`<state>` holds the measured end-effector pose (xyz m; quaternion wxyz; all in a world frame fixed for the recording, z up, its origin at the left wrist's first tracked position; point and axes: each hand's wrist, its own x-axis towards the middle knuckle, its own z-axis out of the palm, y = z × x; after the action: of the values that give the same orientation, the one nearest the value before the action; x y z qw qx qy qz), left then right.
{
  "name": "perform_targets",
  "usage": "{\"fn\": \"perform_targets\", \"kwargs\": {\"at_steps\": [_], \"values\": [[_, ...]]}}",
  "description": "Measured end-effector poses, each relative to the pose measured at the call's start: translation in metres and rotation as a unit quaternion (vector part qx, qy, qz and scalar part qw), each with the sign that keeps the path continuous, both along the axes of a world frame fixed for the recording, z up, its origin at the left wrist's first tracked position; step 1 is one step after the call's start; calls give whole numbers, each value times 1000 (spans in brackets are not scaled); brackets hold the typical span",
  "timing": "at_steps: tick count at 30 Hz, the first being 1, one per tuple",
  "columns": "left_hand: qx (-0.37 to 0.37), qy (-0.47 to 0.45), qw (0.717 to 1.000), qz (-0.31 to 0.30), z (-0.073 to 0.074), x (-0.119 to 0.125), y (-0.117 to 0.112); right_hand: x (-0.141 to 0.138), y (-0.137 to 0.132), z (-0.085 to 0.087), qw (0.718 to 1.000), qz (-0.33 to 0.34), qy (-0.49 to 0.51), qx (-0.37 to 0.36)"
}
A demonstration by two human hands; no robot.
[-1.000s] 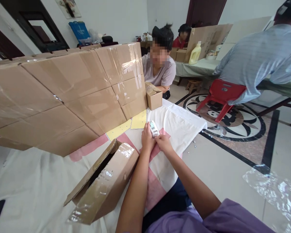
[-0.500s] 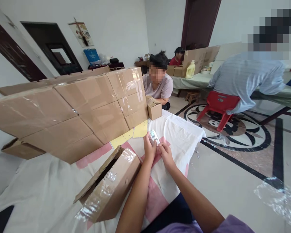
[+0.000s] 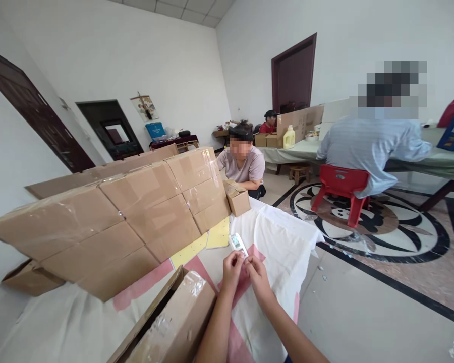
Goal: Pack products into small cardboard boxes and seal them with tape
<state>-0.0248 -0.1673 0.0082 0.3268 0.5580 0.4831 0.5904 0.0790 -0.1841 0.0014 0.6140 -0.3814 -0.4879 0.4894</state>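
A slim white handheld device (image 3: 238, 243) with a greenish patch like a display near its far end is held up over the cloth-covered table (image 3: 276, 237). Closed at its near end, my left hand (image 3: 232, 268) pinches it from the left. My right hand (image 3: 258, 273) has its fingers bent in against the same end from the right, thumb and fingertips together. The fingertips cover the near end, so its exact kind is unclear. To the left of my forearms lies a cardboard box (image 3: 181, 317) with a flap partly raised.
A wall of taped cardboard boxes (image 3: 144, 217) lines the table's left and far side, with a small box (image 3: 237, 198) at its end. A person (image 3: 245, 164) crouches beyond it. Another person (image 3: 366, 146) sits on a red chair (image 3: 344, 181) at the right-hand table.
My view has tilted up, so everything sits lower. My left hand has shifted from the device's side to its near end, leaving more of it showing.
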Motion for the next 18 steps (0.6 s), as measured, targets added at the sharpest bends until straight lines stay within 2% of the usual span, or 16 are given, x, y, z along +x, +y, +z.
{"fn": "perform_targets", "kwargs": {"at_steps": [5, 11, 15, 18], "values": [[-6, 17, 1000, -17, 4, 0, -1, 1, 1, -3, 1000, -2, 4, -28], [16, 55, 998, 6, 13, 3, -8, -1, 1, -4, 999, -5, 8, -43], [47, 69, 996, 35, 38, -2, -15, 0, -3, -4, 1000, 7, 9, -16], [76, 46, 993, 83, 62, -12, -38, -1, -7, 4, 996, 83, -28, 29]]}}
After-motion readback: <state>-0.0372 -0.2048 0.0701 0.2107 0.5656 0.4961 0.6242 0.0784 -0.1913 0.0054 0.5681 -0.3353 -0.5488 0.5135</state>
